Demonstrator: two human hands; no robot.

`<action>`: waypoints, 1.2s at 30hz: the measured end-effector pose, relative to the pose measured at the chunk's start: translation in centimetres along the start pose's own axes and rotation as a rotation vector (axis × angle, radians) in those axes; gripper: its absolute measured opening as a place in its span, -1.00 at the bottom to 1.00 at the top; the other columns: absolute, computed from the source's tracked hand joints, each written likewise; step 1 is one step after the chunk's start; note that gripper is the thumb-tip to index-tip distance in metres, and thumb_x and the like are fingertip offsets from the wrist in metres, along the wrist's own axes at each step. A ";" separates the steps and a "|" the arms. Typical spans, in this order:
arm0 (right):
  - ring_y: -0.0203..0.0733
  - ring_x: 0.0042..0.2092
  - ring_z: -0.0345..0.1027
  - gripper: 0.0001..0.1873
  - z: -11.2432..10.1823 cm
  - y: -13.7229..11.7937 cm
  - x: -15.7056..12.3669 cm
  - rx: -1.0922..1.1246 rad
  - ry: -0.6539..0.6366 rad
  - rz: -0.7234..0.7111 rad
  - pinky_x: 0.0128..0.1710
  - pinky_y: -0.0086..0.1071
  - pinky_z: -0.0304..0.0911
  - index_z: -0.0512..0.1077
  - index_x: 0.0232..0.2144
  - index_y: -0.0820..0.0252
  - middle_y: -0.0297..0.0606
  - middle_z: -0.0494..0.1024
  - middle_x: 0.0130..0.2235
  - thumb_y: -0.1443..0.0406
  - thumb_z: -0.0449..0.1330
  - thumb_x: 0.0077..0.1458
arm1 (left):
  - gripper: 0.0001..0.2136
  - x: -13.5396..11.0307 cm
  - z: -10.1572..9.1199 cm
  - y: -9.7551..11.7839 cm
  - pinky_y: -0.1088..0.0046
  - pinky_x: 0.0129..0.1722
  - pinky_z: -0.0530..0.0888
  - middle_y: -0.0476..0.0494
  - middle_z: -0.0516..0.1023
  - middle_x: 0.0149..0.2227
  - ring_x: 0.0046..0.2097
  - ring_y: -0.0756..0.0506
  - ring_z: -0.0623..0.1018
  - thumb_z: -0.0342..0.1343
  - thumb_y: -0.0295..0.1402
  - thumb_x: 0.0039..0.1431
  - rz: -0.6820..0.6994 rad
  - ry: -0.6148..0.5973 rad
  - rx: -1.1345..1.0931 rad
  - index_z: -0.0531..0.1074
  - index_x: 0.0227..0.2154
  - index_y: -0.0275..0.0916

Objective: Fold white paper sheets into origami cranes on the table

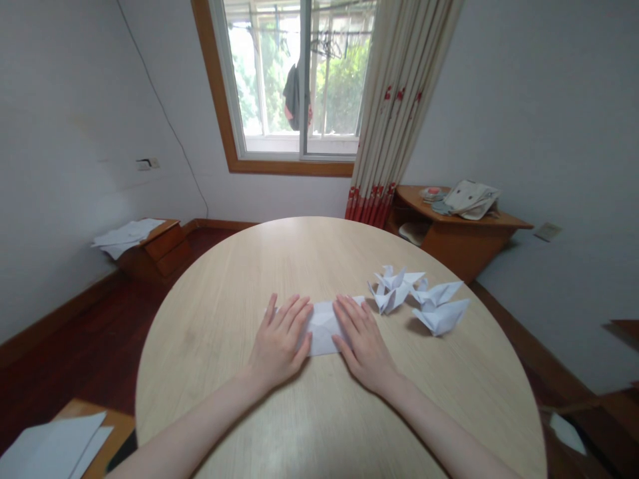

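Round table (319, 412): left hand (281, 340) and right hand (363, 340) lie flat on the paper (322, 331), gripping nothing; uneven pressure could skew its creases, a slip jostle folded figures (442, 316) right of it.

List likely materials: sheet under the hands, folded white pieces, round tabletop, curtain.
Sheet: apparently white paper, matte, by its thin edge and crease lines.
Folded white pieces: apparently paper too, matte; sharp creases and pointed tips.
Round tabletop: wood-look, satin; fine grain and a soft sheen; solid wood, veneer or laminate unclear.
Curtain: probably cloth, dull; it hangs in soft pleats.
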State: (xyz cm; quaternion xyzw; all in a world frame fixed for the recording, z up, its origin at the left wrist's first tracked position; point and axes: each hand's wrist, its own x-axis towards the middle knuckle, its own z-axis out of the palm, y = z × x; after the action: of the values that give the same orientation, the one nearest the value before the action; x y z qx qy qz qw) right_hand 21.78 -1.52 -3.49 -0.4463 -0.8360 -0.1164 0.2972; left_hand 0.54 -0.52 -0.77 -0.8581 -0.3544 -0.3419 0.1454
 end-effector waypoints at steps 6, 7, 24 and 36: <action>-0.06 0.37 -0.23 -0.27 1.3 0.1 -0.3 0.070 -0.152 -0.012 0.27 0.05 -0.03 -0.40 0.36 0.19 -0.04 0.02 0.35 0.30 -0.08 0.30 | -0.52 -1.1 2.0 0.4 0.02 0.27 0.11 -0.39 0.25 0.24 0.30 -0.28 0.18 -0.06 -0.27 0.29 -0.063 -0.212 0.019 0.17 0.19 -0.46; -0.06 0.37 -0.24 -0.27 1.6 0.2 -0.4 0.087 -0.177 -0.008 0.27 0.04 -0.03 -0.39 0.36 0.19 -0.03 0.00 0.35 0.30 -0.08 0.31 | -0.50 -1.3 2.4 0.5 0.03 0.27 0.13 -0.40 0.23 0.25 0.30 -0.28 0.18 -0.06 -0.25 0.29 -0.079 -0.245 0.013 0.16 0.19 -0.46; -0.06 0.36 -0.21 -0.38 2.3 -0.1 -0.6 0.090 -0.432 0.131 0.31 -0.06 -0.10 0.05 0.29 0.42 0.03 0.01 0.33 0.16 -0.10 0.30 | -0.44 -2.1 3.9 0.6 0.09 0.30 0.06 -0.40 0.03 0.32 0.35 -0.24 0.02 -0.23 -0.16 0.36 -0.208 -0.586 -0.024 0.05 0.26 -0.49; -0.10 0.36 -0.21 -0.45 1.8 0.6 -0.2 0.173 -0.510 0.180 0.31 0.04 -0.19 0.05 0.30 0.19 -0.13 0.02 0.33 0.22 -0.09 0.30 | -0.46 -1.7 3.2 -1.0 -0.05 0.28 0.01 -0.36 0.00 0.33 0.35 -0.27 -0.02 -0.12 -0.14 0.34 -0.211 -0.650 -0.114 0.06 0.28 -0.33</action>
State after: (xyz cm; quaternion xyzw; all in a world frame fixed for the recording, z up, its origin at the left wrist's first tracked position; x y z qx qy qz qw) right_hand 21.66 -0.42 -5.09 -0.5065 -0.8477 0.0984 0.1234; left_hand 0.47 0.88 -4.27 -0.8875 -0.4493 -0.0830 -0.0592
